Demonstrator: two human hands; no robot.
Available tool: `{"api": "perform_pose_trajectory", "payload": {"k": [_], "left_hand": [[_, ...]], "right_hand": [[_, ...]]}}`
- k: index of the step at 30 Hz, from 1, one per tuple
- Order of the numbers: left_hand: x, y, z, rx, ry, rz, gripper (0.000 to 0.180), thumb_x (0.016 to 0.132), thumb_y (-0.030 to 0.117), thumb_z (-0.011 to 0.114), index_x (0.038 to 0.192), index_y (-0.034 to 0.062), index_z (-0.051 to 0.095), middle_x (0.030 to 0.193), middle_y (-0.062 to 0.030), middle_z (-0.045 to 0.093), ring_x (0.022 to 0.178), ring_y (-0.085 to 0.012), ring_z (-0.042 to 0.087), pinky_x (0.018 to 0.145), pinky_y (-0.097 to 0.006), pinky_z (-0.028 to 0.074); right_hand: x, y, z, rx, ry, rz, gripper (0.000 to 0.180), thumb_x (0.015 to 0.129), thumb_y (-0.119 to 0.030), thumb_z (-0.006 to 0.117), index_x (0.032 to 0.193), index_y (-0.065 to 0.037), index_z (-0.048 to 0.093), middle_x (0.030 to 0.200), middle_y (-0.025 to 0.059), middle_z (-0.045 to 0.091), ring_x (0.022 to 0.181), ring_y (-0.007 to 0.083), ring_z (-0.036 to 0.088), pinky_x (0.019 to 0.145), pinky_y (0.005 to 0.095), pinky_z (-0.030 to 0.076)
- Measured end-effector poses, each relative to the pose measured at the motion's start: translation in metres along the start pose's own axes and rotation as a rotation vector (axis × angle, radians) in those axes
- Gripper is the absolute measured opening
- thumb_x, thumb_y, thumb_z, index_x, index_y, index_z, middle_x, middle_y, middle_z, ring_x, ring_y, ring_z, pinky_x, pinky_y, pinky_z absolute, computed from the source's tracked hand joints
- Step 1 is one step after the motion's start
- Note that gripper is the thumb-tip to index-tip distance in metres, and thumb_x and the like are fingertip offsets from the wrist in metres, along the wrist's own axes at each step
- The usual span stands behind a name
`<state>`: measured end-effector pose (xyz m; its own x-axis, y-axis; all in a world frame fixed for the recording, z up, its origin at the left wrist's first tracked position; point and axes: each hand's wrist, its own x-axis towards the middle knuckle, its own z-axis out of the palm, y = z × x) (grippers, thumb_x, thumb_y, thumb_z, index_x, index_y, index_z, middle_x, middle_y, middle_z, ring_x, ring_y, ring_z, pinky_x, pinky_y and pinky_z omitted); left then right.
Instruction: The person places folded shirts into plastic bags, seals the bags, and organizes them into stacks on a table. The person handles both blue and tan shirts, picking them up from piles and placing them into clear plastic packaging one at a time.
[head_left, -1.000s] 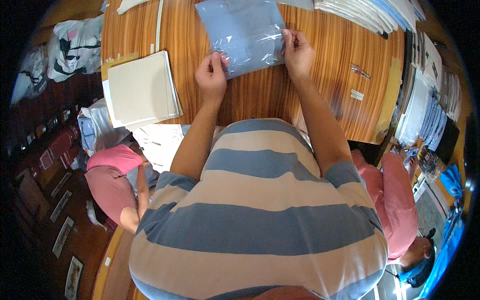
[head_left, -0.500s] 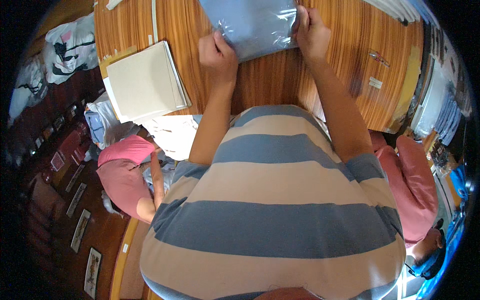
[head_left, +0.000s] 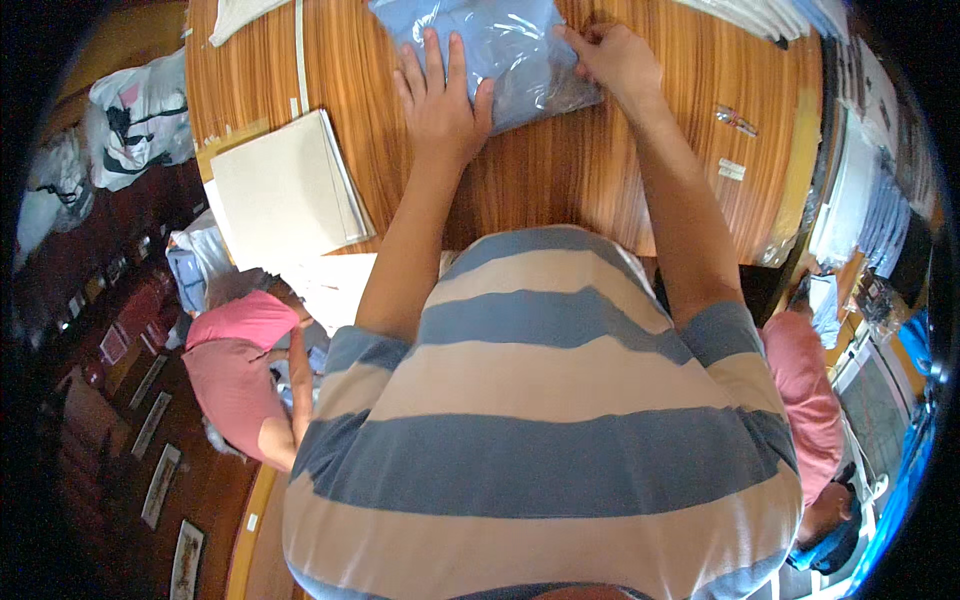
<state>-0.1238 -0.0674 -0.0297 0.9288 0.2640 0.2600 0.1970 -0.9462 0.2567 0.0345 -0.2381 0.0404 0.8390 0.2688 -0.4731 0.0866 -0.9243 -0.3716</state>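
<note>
A clear plastic bag with folded light blue cloth inside (head_left: pixel 515 55) lies on the wood-grain table (head_left: pixel 540 190), partly cut off by the upper edge of the view. My left hand (head_left: pixel 445 115) rests flat on the bag's left part, fingers spread. At the bag's right edge, my right hand (head_left: pixel 622 68) has its thumb and index finger pinched on the plastic. The bag's lower right part looks loose and wrinkled.
Left of my left arm sits a stack of cream card sheets (head_left: pixel 283 190). A small red and clear object (head_left: pixel 736 121) and a pale label (head_left: pixel 731 169) lie to the right. Folded white cloth (head_left: pixel 745 12) is piled at the far right. People work at left (head_left: pixel 235 365) and right (head_left: pixel 800 375).
The bag, held at both sides before, now lies lower on the table. My left hand has let go of its edge and spread over it; the right still pinches the other side.
</note>
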Motion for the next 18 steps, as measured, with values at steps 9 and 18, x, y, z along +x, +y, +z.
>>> {"api": "perform_pose_trajectory", "payload": {"k": [9, 18], "left_hand": [[-0.004, 0.002, -0.002, -0.06, -0.051, -0.035, 0.068, 0.098, 0.047, 0.052, 0.155, 0.0133, 0.037, 0.164, -0.022, 0.018, 0.147, -0.056, 0.013, 0.117, -0.066, 0.016], [-0.001, -0.05, -0.075, -0.067, -0.183, 0.22, 0.064, 0.096, 0.038, 0.054, 0.154, 0.0139, 0.039, 0.163, -0.0172, 0.023, 0.15, -0.0407, 0.02, 0.12, -0.062, 0.012]], "right_hand": [[0.003, 0.009, 0.041, -0.217, 0.245, -1.109, 0.06, 0.098, -0.043, 0.055, 0.147, -0.01, 0.045, 0.158, 0.0105, 0.036, 0.148, 0.0302, 0.03, 0.121, 0.0479, 0.025], [-0.113, 0.02, 0.051, -0.201, -0.091, -0.781, 0.058, 0.097, -0.043, 0.056, 0.144, -0.008, 0.049, 0.15, 0.0157, 0.043, 0.135, 0.0371, 0.043, 0.113, 0.0501, 0.036]]}}
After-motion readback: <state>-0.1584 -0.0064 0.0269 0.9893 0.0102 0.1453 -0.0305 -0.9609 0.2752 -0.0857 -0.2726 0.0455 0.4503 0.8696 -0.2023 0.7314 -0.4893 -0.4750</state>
